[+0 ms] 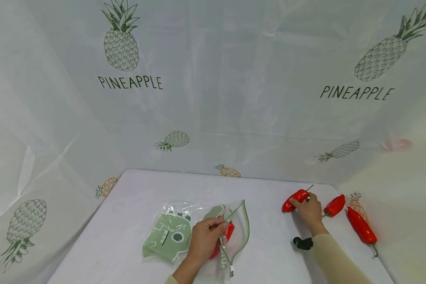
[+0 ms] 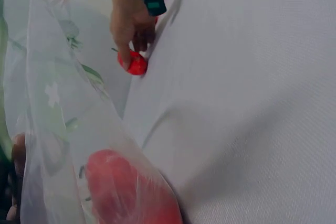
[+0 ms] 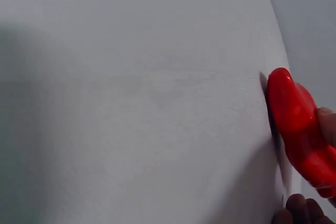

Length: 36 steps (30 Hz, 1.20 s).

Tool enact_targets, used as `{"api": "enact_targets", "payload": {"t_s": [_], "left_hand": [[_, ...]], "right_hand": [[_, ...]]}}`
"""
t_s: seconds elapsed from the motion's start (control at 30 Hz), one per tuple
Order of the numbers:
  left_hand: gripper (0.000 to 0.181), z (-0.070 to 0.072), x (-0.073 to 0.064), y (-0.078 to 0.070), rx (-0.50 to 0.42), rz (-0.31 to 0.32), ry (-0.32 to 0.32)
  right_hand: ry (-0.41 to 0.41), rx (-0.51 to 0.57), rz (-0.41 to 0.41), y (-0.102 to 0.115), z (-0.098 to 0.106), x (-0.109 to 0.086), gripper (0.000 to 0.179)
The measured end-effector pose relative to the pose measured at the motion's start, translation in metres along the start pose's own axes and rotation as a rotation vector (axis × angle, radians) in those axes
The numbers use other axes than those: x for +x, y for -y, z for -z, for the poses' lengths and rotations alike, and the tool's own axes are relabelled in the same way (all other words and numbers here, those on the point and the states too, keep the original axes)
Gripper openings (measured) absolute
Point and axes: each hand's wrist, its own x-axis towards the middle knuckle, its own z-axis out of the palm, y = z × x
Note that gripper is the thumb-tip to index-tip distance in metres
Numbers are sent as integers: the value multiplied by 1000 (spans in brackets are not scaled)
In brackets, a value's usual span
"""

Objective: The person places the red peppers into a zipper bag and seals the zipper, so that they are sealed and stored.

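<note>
My left hand (image 1: 206, 238) pinches the rim of a clear plastic bag (image 1: 167, 236) with a green cartoon monster print and a green edge strip. The bag lies on the white table, its mouth spread toward the right. Red peppers (image 2: 126, 187) show through the plastic in the left wrist view. At the far right of the table, my right hand (image 1: 309, 213) holds a red pepper (image 1: 294, 200) between thumb and fingers. In the right wrist view that pepper (image 3: 294, 124) is close to the table surface, with the thumb on its side.
Two more red peppers lie to the right of my right hand: a shorter one (image 1: 335, 206) and a longer one (image 1: 362, 227) by the table's right edge. A white sheet (image 1: 234, 98) printed with pineapples hangs behind and beside the white table (image 1: 127, 205).
</note>
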Motion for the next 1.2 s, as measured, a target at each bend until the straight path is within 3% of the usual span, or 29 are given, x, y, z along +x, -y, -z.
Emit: {"api": "enact_targets", "payload": {"t_s": [0.47,0.97,1.2], "left_hand": [[15,1,-2,-1,-22,19,12],[16,0,-3,-3,-74,29,33],[13,-2,-1,-2,-14,29,18]], "right_hand": [[-20,198,61,5,-12,-9,90],[8,245,130,11,-13,-29,85],[74,225,177,17,-10,-40,86]]}}
